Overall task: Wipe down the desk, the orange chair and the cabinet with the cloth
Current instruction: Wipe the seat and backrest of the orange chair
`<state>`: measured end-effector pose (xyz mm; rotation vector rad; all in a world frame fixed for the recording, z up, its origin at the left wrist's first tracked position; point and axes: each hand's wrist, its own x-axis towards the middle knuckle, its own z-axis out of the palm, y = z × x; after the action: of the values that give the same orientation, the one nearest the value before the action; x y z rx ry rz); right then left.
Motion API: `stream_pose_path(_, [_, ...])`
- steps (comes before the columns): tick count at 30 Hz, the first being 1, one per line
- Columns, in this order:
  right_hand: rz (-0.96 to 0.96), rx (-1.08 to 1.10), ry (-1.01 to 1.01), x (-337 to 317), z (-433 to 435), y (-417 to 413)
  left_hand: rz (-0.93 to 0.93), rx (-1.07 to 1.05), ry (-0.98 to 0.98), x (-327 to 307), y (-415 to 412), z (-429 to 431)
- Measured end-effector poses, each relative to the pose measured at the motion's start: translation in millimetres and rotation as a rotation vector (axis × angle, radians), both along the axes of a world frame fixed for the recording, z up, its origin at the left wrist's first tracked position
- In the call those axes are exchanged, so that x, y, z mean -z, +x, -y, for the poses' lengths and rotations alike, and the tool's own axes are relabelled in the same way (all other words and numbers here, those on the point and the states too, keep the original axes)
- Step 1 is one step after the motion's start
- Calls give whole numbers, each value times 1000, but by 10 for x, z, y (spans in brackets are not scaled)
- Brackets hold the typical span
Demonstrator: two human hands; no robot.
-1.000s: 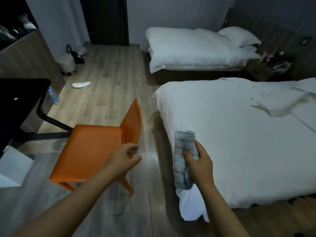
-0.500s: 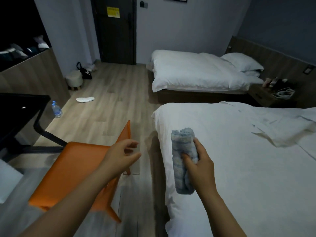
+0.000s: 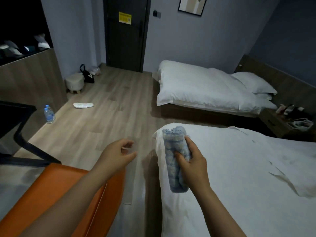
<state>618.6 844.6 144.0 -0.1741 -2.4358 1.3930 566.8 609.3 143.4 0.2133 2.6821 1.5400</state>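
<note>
My right hand (image 3: 192, 165) grips a rolled blue-and-white cloth (image 3: 174, 151), held upright over the near corner of the near bed. Beside it, my left hand (image 3: 116, 155) hovers above the floor with loosely curled fingers and holds nothing. The orange chair (image 3: 58, 189) lies under my left forearm at the lower left, partly hidden by the arm. The black desk (image 3: 12, 115) shows only its edge and slanted leg at the far left. A wood-fronted cabinet (image 3: 32, 79) stands behind it, with dim items on its dark top.
Two white beds: the near bed (image 3: 239, 177) at the right, the far bed (image 3: 205, 86) beyond it. A nightstand (image 3: 282, 124) with clutter stands between them. On the wood floor are a water bottle (image 3: 49, 114), a white slipper (image 3: 83, 105), a small stool (image 3: 75, 83) and a black bag (image 3: 88, 75).
The view has tilted up and moved forward, so the chair has slid toward the bottom left. Both hands keep their pose; the right one still grips the cloth.
</note>
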Motion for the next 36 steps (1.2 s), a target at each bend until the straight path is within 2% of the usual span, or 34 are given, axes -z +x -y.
stream_pose_path(23, [51, -603, 57, 94, 240, -4342, 125, -552, -37, 321, -2997, 154])
stream_pose_path(31, [101, -816, 62, 219, 897, -5573, 191, -766, -45, 464, -3741, 545])
stream_pose_path(36, [124, -985, 131, 257, 1521, -6314, 195, -924, -48, 583, -4169, 994])
